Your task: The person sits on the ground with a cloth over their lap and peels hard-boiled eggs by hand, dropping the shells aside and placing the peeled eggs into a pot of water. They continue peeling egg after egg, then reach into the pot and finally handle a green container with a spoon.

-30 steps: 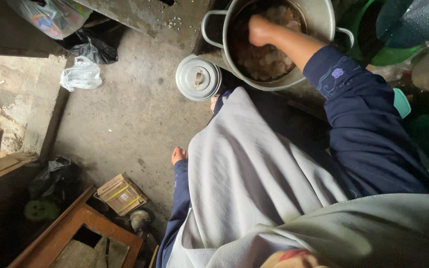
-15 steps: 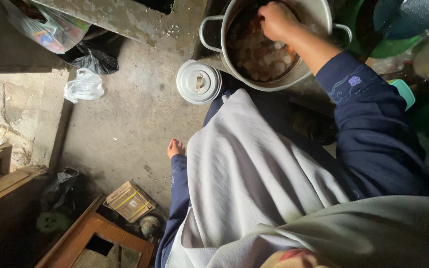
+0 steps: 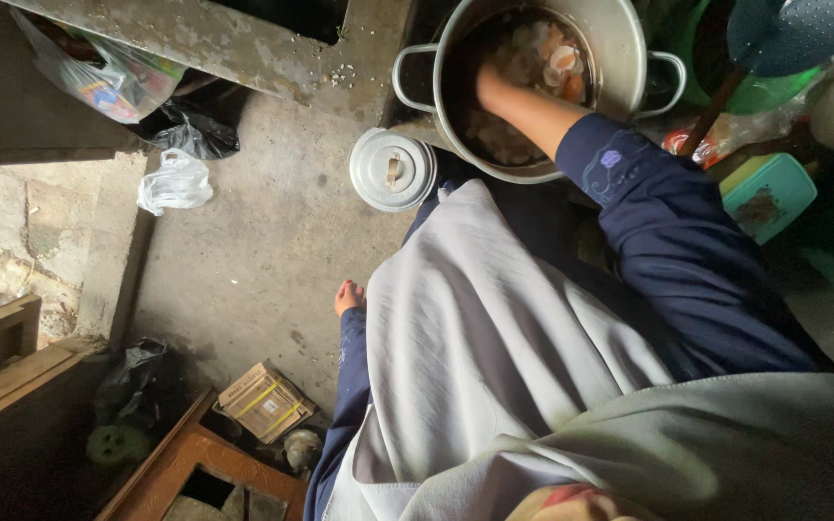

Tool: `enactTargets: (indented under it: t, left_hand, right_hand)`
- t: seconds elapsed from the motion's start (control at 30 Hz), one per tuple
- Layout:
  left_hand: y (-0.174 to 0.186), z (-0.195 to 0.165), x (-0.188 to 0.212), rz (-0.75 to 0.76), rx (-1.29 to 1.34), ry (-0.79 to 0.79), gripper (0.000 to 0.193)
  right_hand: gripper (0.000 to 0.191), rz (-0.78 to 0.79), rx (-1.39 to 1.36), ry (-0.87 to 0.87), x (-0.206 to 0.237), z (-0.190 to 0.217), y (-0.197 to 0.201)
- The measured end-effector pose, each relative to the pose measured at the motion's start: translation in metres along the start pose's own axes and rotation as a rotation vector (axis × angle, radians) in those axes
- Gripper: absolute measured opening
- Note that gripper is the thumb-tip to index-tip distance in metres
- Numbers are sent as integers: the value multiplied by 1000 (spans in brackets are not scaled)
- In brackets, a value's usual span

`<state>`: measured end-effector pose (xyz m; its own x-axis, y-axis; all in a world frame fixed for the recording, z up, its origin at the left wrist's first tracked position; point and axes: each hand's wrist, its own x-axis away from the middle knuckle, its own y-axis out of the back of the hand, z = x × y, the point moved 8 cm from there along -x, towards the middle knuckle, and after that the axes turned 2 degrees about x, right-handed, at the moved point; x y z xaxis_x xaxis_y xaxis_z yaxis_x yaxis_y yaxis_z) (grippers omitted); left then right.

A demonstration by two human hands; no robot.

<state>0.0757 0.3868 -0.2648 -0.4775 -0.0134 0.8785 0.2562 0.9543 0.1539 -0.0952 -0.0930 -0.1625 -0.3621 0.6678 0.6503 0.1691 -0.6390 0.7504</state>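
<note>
1. From the head camera I see my right hand (image 3: 491,89) reaching down into the large round metal stockpot (image 3: 620,43), the dark blue sleeve (image 3: 668,241) running from lower right up to the pot's mouth. The hand sits inside the rim, on the left half of the opening.
2. The pot's contents, a heap of pale and orange-tinged chunks (image 3: 542,63), lie just ahead and to the right of that hand, touching or nearly touching it. I cannot tell whether the fingers are spread or closed on a piece; they are sunk in shadow among the food.
3. The forearm's long axis runs diagonally, pointing up and left into the pot.
4. The right hand is by far the nearer one. My left hand (image 3: 347,295) shows only as a small part low at the edge of the pale grey cloth (image 3: 475,357), well apart from the pot; its state I cannot tell.
5. The pot has two loop handles and stands on the ground. Its round metal lid with a knob (image 3: 393,170) lies flat on the concrete floor (image 3: 253,251) just beside it, to its left.
6. A white plastic bag (image 3: 176,181) lies farther left, and a small cardboard box (image 3: 264,401) lies at the bottom of the view.
</note>
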Motion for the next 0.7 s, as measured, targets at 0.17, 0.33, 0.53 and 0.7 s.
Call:
enactTargets:
  t: [0.17,0.33,0.53,0.7]
  left_hand:
    - [2,-2,0,-2,12,1,42]
    - [8,5,-9,-10,17,6,42]
    - [4,3,-6,-16,10,18,41]
    - [-8,-9,0,0,-1,5,41]
  right_hand:
    - [25,14,-99,-11,-4,3,1]
    - [28,-31,-468,-1,3,-21,25]
    - [23,198,-1317,37,22,-38,29]
    - [27,210,-1226,303,51,-42,63]
